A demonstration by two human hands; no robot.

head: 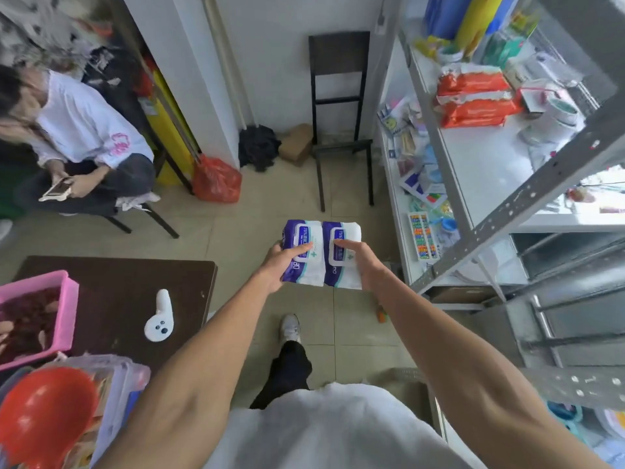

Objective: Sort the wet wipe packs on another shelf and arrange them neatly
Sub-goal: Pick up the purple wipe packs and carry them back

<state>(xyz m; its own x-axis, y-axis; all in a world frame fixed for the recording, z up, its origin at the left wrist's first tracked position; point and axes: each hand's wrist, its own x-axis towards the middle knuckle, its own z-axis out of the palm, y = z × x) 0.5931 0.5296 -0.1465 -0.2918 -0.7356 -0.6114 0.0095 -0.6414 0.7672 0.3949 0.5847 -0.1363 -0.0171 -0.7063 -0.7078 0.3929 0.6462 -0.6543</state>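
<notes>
Two purple-and-white wet wipe packs sit side by side in the air over the floor, in front of me. My left hand point(279, 265) grips the left pack point(299, 236) from its left side, thumb on the white lid. My right hand point(367, 267) grips the right pack point(343, 277) from its right side, thumb on top. To the right stands a grey metal shelf point(480, 157) with white boards. A stack of orange wet wipe packs point(473, 99) lies on its upper board, which has bare white surface in front of the stack.
A dark chair point(341, 96) stands against the far wall, left of the shelf. A seated person point(77, 140) with a phone is at the left. A brown table point(111, 299) at lower left carries a pink bin point(69, 309) and a white controller point(160, 318). Small goods crowd the lower shelf board point(419, 184).
</notes>
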